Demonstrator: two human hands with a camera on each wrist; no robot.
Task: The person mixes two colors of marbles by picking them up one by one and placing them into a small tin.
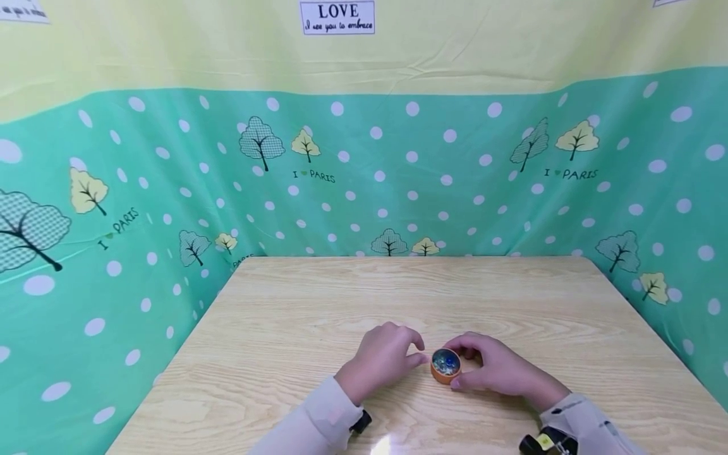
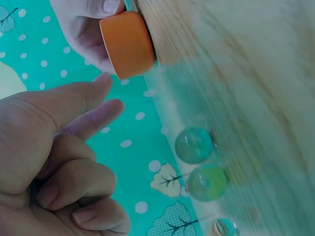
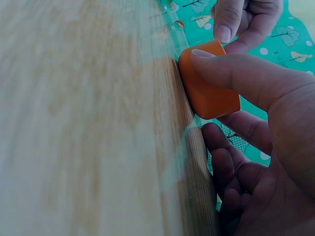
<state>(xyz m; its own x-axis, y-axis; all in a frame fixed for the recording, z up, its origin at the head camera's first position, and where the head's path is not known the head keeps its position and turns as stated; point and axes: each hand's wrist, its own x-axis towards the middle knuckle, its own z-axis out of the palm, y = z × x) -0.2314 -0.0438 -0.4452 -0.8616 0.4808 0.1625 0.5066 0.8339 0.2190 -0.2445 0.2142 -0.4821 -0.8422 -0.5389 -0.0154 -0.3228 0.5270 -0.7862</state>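
A small round orange cup (image 1: 441, 378) stands on the wooden table, with blue and clear shiny glass pieces, apparently marbles (image 1: 447, 361), inside it. My right hand (image 1: 493, 366) grips the cup from the right, thumb on its near side and a finger on the far side. To the left hovers my left hand (image 1: 382, 355), thumb and index finger reaching toward the rim with a gap between them. Its other fingers are curled in the left wrist view, and no object shows in them. Glass marbles (image 2: 194, 145) lie on the table beside the left hand; the head view does not show them.
The light wooden table (image 1: 318, 297) carries the cup and marbles. Behind it and along the sides hangs a green and yellow cloth (image 1: 318, 208) with dots and printed trees. Dark straps (image 1: 548, 441) sit at my wrists.
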